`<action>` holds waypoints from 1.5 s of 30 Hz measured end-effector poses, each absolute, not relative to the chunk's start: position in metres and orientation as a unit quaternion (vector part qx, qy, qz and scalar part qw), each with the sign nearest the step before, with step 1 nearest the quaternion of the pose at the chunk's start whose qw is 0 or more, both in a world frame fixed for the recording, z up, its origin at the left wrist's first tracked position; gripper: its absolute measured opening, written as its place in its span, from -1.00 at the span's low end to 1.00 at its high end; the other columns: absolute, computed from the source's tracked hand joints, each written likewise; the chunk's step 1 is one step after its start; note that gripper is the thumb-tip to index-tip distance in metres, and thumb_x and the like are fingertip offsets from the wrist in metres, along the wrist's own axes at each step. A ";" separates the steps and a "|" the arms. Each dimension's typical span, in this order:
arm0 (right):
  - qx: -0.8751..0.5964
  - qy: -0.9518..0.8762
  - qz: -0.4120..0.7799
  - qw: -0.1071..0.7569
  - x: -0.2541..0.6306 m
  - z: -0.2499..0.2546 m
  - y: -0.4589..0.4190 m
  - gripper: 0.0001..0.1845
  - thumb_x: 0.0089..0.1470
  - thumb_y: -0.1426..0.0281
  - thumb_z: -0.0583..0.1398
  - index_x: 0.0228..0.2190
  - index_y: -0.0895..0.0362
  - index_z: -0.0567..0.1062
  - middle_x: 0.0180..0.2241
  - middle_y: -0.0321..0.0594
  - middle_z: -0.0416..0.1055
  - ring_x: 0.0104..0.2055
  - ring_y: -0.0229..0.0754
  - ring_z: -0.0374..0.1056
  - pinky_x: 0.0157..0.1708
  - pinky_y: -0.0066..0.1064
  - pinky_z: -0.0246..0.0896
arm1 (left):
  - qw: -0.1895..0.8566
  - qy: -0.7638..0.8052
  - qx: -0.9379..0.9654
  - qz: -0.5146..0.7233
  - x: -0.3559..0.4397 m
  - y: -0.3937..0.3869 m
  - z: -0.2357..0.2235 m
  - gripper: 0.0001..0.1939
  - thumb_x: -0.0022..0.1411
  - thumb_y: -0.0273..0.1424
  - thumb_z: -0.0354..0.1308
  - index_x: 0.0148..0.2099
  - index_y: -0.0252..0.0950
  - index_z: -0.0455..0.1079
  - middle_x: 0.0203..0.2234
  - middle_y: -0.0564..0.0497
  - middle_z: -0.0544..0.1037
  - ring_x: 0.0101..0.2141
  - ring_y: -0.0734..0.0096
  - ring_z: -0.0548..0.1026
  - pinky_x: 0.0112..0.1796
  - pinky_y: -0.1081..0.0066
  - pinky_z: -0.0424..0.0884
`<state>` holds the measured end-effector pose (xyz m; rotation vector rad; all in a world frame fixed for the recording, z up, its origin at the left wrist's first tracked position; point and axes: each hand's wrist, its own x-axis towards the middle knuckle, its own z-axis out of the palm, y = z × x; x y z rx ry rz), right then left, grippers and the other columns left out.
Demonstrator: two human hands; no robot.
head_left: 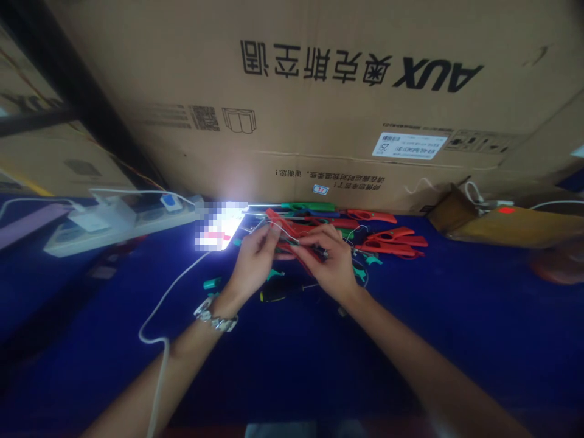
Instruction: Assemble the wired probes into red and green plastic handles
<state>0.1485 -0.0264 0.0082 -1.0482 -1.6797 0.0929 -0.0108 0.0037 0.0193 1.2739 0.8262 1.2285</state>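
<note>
Blue table (292, 365): is looking smooth, matt
Carton (319, 134): is showing matt cardboard along the table's far edge
Red handles (376, 244): are looking like smooth plastic
Power strip (68, 242): is showing smooth plastic
Wristwatch (214, 317): is shining like polished metal

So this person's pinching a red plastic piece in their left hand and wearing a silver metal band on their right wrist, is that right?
Not quite: the silver metal band is on the left wrist, not the right, as the head view shows. The left hand is indeed pinching a red plastic piece.
</note>
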 end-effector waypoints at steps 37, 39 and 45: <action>-0.466 -0.565 0.204 0.650 0.126 -0.005 -0.028 -0.88 0.07 0.26 0.36 -0.44 0.03 0.59 -0.26 -0.23 0.36 -0.13 -0.11 0.35 -0.05 -0.12 0.32 | 0.673 0.295 0.314 0.600 0.003 -0.011 0.025 -0.80 0.13 -0.28 0.39 -0.21 -0.24 0.56 -0.29 0.05 0.60 -0.25 0.46 0.54 -0.14 0.41 0.52; -0.454 -0.551 0.262 0.650 0.128 -0.004 -0.025 -0.80 0.05 0.20 0.36 -0.46 0.04 0.55 -0.30 -0.24 0.37 -0.21 -0.14 0.36 -0.14 -0.17 0.36 | 0.677 0.282 0.344 0.586 0.003 -0.012 0.027 -0.82 0.11 -0.37 0.39 -0.20 -0.24 0.56 -0.26 0.05 0.60 -0.20 0.46 0.54 -0.10 0.43 0.50; -0.413 -0.510 0.406 0.636 0.132 -0.001 -0.025 -0.76 0.04 0.18 0.37 -0.44 0.04 0.49 -0.44 -0.34 0.33 -0.54 -0.32 0.21 -0.47 -0.34 0.26 | 0.650 0.283 0.386 0.591 0.003 -0.012 0.026 -0.78 0.03 -0.45 0.43 -0.22 -0.25 0.57 -0.43 0.12 0.52 -0.34 0.54 0.51 -0.17 0.48 0.50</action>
